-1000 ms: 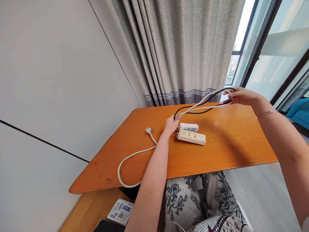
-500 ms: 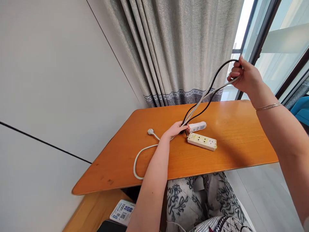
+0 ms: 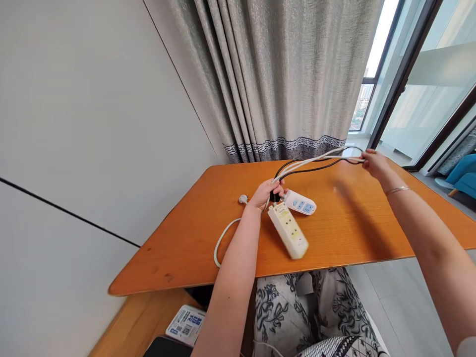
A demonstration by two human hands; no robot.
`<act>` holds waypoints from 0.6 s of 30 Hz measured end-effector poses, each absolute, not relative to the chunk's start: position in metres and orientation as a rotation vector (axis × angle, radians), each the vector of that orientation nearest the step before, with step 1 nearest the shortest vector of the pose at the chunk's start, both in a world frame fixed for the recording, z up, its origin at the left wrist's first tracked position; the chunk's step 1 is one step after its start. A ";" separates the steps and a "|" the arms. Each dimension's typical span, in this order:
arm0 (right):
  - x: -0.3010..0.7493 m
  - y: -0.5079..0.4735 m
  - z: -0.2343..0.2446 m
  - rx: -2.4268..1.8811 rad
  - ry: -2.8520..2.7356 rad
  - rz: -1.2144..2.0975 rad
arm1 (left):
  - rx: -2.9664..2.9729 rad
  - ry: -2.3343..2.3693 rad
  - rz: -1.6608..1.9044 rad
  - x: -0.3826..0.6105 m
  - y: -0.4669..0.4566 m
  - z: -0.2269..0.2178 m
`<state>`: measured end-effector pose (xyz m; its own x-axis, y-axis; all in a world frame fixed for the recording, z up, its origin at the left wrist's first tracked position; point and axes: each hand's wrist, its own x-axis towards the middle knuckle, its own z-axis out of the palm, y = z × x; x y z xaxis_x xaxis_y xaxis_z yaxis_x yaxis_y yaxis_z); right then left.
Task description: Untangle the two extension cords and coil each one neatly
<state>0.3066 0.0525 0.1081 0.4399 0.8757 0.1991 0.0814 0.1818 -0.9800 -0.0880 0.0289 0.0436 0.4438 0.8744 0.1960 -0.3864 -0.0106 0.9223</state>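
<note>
My left hand (image 3: 268,192) is closed around a bundle of black and white power cords (image 3: 308,162) above the table's middle. Out to the right, my right hand (image 3: 374,162) grips the far end of the same bundle, which stretches nearly level between both hands. Just below my left hand a cream power strip (image 3: 288,230) hangs tilted, its near end toward me. A white power strip (image 3: 300,202) with blue-marked sockets lies beside it. To the left of my left hand is a white plug (image 3: 243,199), and a loop of white cord (image 3: 219,243) curves past my forearm.
The orange wooden table (image 3: 178,238) has its front edge over my lap. A grey curtain (image 3: 290,74) hangs behind it, and a white wall panel (image 3: 74,124) stands at the left. Below left lies a printed white package (image 3: 185,325). A blue chair (image 3: 463,171) is at far right.
My right hand has come down, flattening the raised cords. My left hand has lifted slightly, and the cream power strip has swung round toward me. The white strip has turned too.
</note>
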 end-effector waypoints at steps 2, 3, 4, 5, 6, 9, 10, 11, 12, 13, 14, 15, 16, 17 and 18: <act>0.301 0.045 0.074 -1.365 -0.987 0.677 | 1.104 0.534 1.127 -0.087 0.031 0.045; 0.298 0.041 0.060 -1.415 -1.036 0.664 | 1.068 0.548 1.148 -0.086 0.033 0.046; 0.294 0.036 0.049 -1.465 -1.096 0.672 | 1.035 0.560 1.173 -0.086 0.034 0.047; 0.291 0.032 0.040 -1.511 -1.165 0.701 | 1.002 0.571 1.200 -0.085 0.035 0.048; 0.288 0.028 0.033 -1.550 -1.232 0.737 | 0.964 0.580 1.231 -0.084 0.035 0.049; 0.283 0.013 0.023 -1.602 -1.412 0.865 | 0.818 0.604 1.339 -0.084 0.038 0.052; 0.282 0.008 0.022 -1.596 -1.459 0.905 | 0.769 0.620 1.365 -0.084 0.039 0.053; 0.281 0.003 0.021 -1.581 -1.520 0.933 | 0.722 0.640 1.385 -0.084 0.040 0.054; 0.280 -0.002 0.021 -1.563 -1.607 0.936 | 0.677 0.662 1.402 -0.084 0.041 0.055; 0.280 -0.006 0.020 -1.550 -1.726 0.903 | 0.638 0.683 1.413 -0.085 0.042 0.055; 0.279 -0.009 0.020 -1.546 -1.868 0.827 | 0.605 0.702 1.422 -0.085 0.043 0.055; 0.279 -0.012 0.018 -1.554 -2.018 0.711 | 0.580 0.717 1.428 -0.086 0.045 0.054; 0.278 -0.014 0.017 -1.568 -2.154 0.567 | 0.563 0.728 1.433 -0.086 0.046 0.053; 0.278 -0.015 0.015 -1.582 -2.251 0.412 | 0.551 0.737 1.436 -0.087 0.047 0.052; 0.278 -0.016 0.014 -1.596 -2.297 0.272 | 0.543 0.745 1.439 -0.087 0.049 0.051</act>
